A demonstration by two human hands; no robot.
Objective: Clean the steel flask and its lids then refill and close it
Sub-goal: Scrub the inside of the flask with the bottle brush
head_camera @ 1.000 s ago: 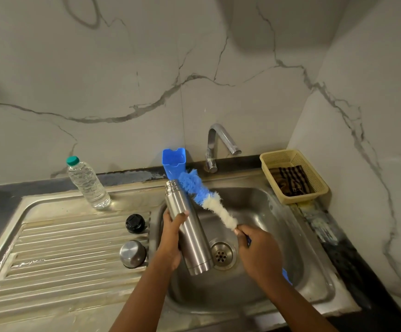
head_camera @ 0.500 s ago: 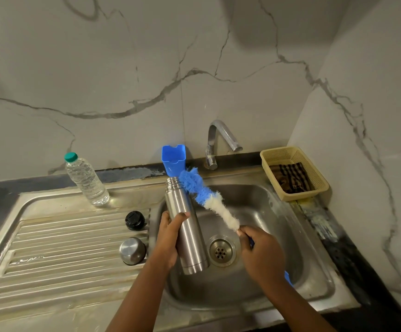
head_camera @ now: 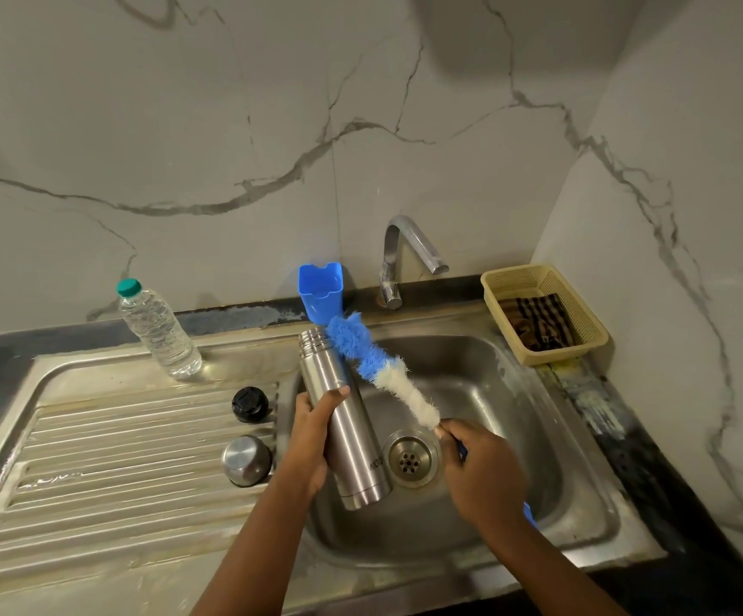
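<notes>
My left hand [head_camera: 312, 442] grips the open steel flask [head_camera: 343, 420] round its middle, tilted over the sink basin [head_camera: 516, 420] with its mouth pointing away. My right hand [head_camera: 485, 473] holds the handle of a blue-and-white bottle brush [head_camera: 378, 366]; the bristle head lies just right of the flask's mouth, outside it. On the ribbed drainboard [head_camera: 116, 460] to the left sit the black inner lid [head_camera: 250, 403] and the steel cap [head_camera: 246, 460].
A clear water bottle [head_camera: 156, 331] with a green cap stands at the back left. Behind the flask is a blue plastic holder [head_camera: 321, 292], beside the tap [head_camera: 405, 255]. A beige basket [head_camera: 543, 313] with a striped cloth sits right. Marble walls close the back and right.
The view has shifted slightly. Flask and brush keep nearly the same pose; the brush head stays beside the flask's mouth.
</notes>
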